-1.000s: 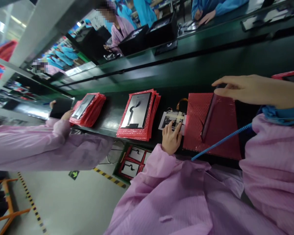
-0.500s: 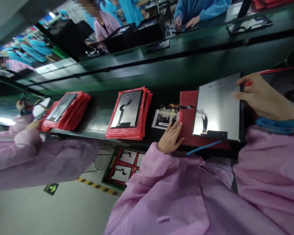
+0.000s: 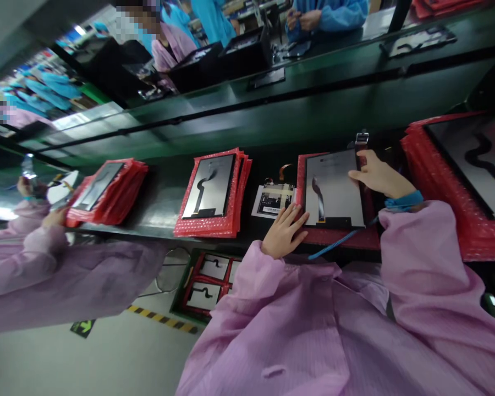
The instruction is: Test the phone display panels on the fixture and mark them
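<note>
A silver LCD panel [image 3: 341, 187] with a black ribbon cable lies over a red bubble-wrap sheet [image 3: 338, 237] in front of me. My right hand [image 3: 383, 173] has its thumb and fingers closed on the panel's upper right edge. With fingers stretched out, my left hand [image 3: 285, 232] rests at the panel's left side, on the red sheet's edge. Just above its fingertips is a small circuit board [image 3: 277, 197] on a white backing, with yellowish tape across it. An orange flex cable [image 3: 285, 171] sits behind that board.
Stacked panels on red bubble wrap stand left [image 3: 204, 226] and right [image 3: 433, 220]; another stack [image 3: 124, 192] is beside a co-worker's pink sleeve [image 3: 45, 242]. A blue coiled cord [image 3: 334, 245] crosses the bench front. Below is a crate [image 3: 185, 286] of panels. Co-workers sit across the bench.
My right hand has brought the LCD panel left and down onto the red sheet. The right-hand stack and a metal buckle-like piece behind the panel have come into view. My left hand stays nearly still.
</note>
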Demonstrator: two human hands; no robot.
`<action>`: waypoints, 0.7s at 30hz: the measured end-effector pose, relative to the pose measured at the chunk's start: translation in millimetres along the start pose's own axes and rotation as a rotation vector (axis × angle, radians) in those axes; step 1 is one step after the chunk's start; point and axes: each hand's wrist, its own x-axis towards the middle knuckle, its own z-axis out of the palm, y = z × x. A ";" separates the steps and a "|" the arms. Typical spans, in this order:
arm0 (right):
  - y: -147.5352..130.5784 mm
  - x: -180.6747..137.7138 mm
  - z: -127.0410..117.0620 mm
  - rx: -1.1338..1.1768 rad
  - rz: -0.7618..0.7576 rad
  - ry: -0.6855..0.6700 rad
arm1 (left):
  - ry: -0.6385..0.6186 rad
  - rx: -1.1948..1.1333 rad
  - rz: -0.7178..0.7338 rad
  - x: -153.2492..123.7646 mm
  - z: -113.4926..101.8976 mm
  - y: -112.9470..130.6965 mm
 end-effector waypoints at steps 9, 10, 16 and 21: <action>-24.9 -102.3 -12.6 -0.763 -0.104 0.089 | 0.047 0.014 0.015 -2.2 4.6 -1.5; -24.2 -115.4 -13.1 -0.766 -0.142 0.069 | 0.046 0.012 0.013 -2.5 5.6 -1.5; -16.6 -134.8 -15.0 -0.522 -0.458 -0.085 | 0.066 -0.006 0.042 0.7 -3.7 2.6; -32.7 -49.7 12.2 -0.201 -0.606 0.064 | 0.185 -0.135 0.164 38.4 -46.7 -3.5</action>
